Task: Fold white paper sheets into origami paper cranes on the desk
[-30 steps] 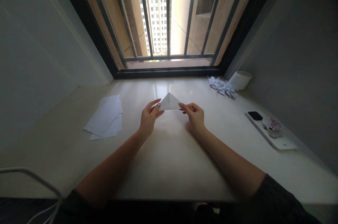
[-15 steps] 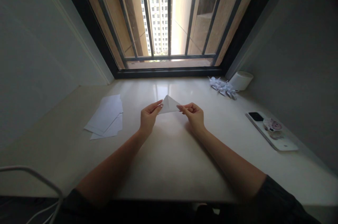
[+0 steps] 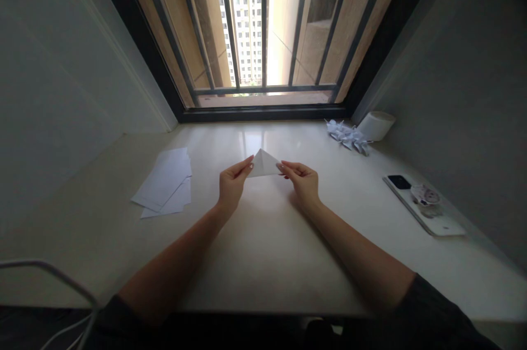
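A white sheet of paper folded into a triangle [image 3: 264, 164] is held up between my hands, its point towards the window and a crease down its middle. My left hand [image 3: 234, 177] pinches its left corner between thumb and fingers. At the right corner, my right hand [image 3: 301, 178] grips it the same way, with the fingers curled in. Both forearms reach in over the front edge of the pale countertop [image 3: 263, 251]. My fingertips cover the two side corners of the paper.
Loose white paper sheets [image 3: 164, 179] lie at the left. Several small folded paper pieces [image 3: 348, 137] sit at the back right against a white cup-like container [image 3: 376, 126]. A phone [image 3: 424, 207] lies at the right. A cable [image 3: 45, 266] curves at the lower left. Behind stands a barred window [image 3: 263, 114].
Almost nothing differs. The fingers of my right hand have shifted very slightly at the paper's right corner; both hands keep their hold.
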A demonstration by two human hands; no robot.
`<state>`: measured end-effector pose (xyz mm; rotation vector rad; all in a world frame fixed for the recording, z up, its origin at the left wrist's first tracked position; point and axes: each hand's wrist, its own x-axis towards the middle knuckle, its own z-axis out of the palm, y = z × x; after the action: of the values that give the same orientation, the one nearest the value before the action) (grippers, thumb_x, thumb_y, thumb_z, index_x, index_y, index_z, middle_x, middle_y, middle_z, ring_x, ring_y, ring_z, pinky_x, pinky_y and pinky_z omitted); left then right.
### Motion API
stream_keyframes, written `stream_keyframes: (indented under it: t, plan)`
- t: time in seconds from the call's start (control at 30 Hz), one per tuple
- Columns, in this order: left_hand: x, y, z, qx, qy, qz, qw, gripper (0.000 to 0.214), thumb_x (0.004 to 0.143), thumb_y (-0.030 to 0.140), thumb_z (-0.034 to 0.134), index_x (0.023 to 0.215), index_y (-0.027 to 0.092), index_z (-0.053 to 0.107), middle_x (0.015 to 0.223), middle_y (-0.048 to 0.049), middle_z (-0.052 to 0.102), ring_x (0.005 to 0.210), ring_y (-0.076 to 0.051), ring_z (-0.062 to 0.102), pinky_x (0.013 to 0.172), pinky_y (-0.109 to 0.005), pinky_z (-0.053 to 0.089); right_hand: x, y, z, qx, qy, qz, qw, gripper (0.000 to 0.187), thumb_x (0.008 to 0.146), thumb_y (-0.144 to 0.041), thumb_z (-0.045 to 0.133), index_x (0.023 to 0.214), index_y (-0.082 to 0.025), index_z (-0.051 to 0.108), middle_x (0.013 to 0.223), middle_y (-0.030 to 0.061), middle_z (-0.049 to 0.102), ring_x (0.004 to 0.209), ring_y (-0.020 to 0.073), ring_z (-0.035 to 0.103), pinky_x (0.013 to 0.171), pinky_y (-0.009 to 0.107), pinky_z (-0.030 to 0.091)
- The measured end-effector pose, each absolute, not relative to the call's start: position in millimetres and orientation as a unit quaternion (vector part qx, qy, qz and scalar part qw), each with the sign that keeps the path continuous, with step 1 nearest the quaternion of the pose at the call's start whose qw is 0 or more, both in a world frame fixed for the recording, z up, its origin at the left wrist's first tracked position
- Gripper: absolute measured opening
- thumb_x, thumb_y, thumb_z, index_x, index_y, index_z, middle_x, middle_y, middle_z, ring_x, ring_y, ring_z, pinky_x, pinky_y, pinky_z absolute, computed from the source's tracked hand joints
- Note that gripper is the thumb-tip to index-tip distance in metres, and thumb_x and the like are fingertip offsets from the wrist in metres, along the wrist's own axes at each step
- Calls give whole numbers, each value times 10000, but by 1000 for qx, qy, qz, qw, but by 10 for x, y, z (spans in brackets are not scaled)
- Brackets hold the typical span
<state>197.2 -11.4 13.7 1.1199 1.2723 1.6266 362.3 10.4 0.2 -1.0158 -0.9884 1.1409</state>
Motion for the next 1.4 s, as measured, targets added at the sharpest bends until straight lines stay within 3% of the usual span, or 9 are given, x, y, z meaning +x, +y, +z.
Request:
stream_keyframes:
  t: [0.37,0.47,0.6,0.97,1.23,1.4]
  plan:
    - [1961,-131,133,459,512,632,357,307,718,302,675,1005,192,689,1068,-48,678,1004,-209,625,971,-367,439,3617,96,-15,-432,-462,484,604,286,612,-414,749,751,-172,687,588,14,652,557,144,597,561,279,439]
    - [1957,-128,138,464,521,620,359,303,716,297,675,999,191,692,1066,-49,680,1008,-212,624,969,-369,443,3623,74,-7,-409,-512,471,590,297,665,-396,715,883,-198,677,626,-6,655,581,128,591,595,270,450]
    - [1987,-144,141,475,524,601,372,286,711,286,677,980,190,701,1044,-53,689,992,-214,632,968,-376,445,3605,29,5,-389,-537,491,565,402,681,-403,697,1042,-231,662,846,30,711,739,159,637,681,295,486]
    - [2026,-162,149,497,506,581,399,251,706,272,673,935,180,718,1014,-68,701,963,-208,633,948,-367,446,3590,79,-103,-419,-500,475,591,280,670,-377,710,908,-231,731,884,47,732,745,196,658,673,327,509]
    - [1981,-138,148,498,507,561,425,225,675,331,711,819,159,703,842,-62,718,807,-184,656,810,-322,497,3596,22,-49,-415,-554,452,562,231,717,-369,665,908,-254,729,946,35,725,865,214,664,748,337,521]
    - [1971,-140,175,492,512,558,428,273,659,321,727,894,184,720,910,-71,722,837,-201,665,839,-347,497,3587,3,-49,-408,-568,447,558,214,725,-366,657,903,-271,729,952,26,723,901,222,659,781,351,517]
